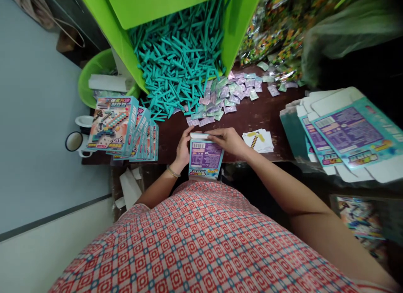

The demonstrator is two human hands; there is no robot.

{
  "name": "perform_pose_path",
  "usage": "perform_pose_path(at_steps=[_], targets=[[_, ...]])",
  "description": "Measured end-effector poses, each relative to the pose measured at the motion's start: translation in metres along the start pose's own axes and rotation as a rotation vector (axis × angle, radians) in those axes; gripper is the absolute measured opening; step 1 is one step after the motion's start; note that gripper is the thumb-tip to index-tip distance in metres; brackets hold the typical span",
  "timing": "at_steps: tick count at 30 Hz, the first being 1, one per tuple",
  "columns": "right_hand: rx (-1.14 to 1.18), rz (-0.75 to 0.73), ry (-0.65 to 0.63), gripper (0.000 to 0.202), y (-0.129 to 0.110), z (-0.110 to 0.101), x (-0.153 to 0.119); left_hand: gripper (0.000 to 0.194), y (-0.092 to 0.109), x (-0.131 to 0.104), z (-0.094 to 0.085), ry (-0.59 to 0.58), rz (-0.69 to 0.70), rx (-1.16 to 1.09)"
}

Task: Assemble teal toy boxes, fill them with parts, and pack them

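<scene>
Close to my body, at the table's front edge, is a blue and purple cardboard box (206, 158) with its printed back facing up. My left hand (183, 148) grips the box's left side, thumb and fingers near the top corner. My right hand (229, 141) has its fingers on the white end flap at the far end of the box. Just beyond my hands lies a heap of small pastel sachets (231, 91). To the right of my right hand is a small stack of printed cards (258, 141) showing a yellow pickaxe.
A green bin (234, 37) spills teal plastic sticks (179, 66) onto the table. Stacked boxes (110, 123) stand at left, beside an enamel mug (74, 141) and a green basket (85, 85). Flattened boxes (352, 129) lie at right; clear bags of coloured pieces (270, 32) sit behind.
</scene>
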State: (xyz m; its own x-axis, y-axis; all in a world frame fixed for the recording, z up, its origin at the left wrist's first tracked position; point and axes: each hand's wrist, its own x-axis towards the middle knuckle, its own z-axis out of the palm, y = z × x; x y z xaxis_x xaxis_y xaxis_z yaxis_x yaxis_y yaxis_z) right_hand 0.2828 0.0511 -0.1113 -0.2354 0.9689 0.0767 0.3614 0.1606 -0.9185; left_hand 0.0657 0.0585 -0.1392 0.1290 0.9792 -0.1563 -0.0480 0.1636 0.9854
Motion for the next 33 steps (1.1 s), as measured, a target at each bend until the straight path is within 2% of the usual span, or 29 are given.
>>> perform_pose_path(at_steps=[3, 6, 9, 12, 15, 18, 22, 24, 25, 26, 28, 30, 31, 32, 33], targets=[[-0.021, -0.097, -0.123, 0.03, 0.001, -0.007, -0.001, 0.047, -0.003, -0.009, -0.007, 0.024, 0.242, 0.114], [-0.054, -0.143, -0.242, 0.038, 0.005, -0.011, -0.013, 0.049, -0.002, -0.015, -0.024, -0.009, 0.422, 0.34], [-0.101, -0.137, -0.256, 0.043, 0.013, -0.006, -0.027, 0.045, 0.001, -0.014, -0.041, -0.126, 0.481, 0.476], [-0.096, -0.133, -0.194, 0.044, 0.02, 0.007, -0.036, 0.04, 0.003, -0.011, -0.048, -0.202, 0.477, 0.496], [0.025, -0.083, -0.032, 0.057, 0.015, 0.018, -0.041, 0.039, 0.007, -0.005, -0.048, -0.058, 0.482, 0.432], [0.109, -0.011, 0.052, 0.064, -0.013, 0.023, -0.043, 0.038, 0.017, 0.002, -0.049, 0.134, 0.502, 0.378], [-0.183, -0.011, 0.287, 0.069, -0.069, 0.036, -0.033, 0.041, 0.05, 0.008, -0.055, 0.298, 0.55, 0.342], [-0.315, -0.046, 0.297, 0.073, -0.084, 0.051, -0.022, 0.043, 0.066, 0.01, -0.059, 0.339, 0.63, 0.384], [-0.349, -0.063, 0.239, 0.071, -0.085, 0.058, -0.017, 0.041, 0.07, 0.01, -0.06, 0.307, 0.67, 0.44], [-0.367, -0.074, 0.169, 0.068, -0.081, 0.063, -0.013, 0.041, 0.071, 0.009, -0.061, 0.228, 0.7, 0.52], [-0.38, -0.068, 0.092, 0.054, -0.06, 0.061, -0.009, 0.046, 0.064, 0.005, -0.061, -0.054, 0.692, 0.746], [-0.392, -0.012, 0.148, 0.04, -0.027, 0.04, -0.013, 0.066, 0.044, -0.005, -0.059, -0.387, 0.598, 1.011], [-0.401, 0.028, 0.2, 0.035, -0.009, 0.023, -0.016, 0.078, 0.032, -0.012, -0.056, -0.508, 0.541, 1.132], [-0.415, 0.073, 0.25, 0.032, 0.008, 0.003, -0.018, 0.086, 0.019, -0.019, -0.053, -0.579, 0.488, 1.232], [-0.431, 0.12, 0.297, 0.03, 0.025, -0.017, -0.018, 0.09, 0.006, -0.026, -0.05, -0.6, 0.45, 1.305]])
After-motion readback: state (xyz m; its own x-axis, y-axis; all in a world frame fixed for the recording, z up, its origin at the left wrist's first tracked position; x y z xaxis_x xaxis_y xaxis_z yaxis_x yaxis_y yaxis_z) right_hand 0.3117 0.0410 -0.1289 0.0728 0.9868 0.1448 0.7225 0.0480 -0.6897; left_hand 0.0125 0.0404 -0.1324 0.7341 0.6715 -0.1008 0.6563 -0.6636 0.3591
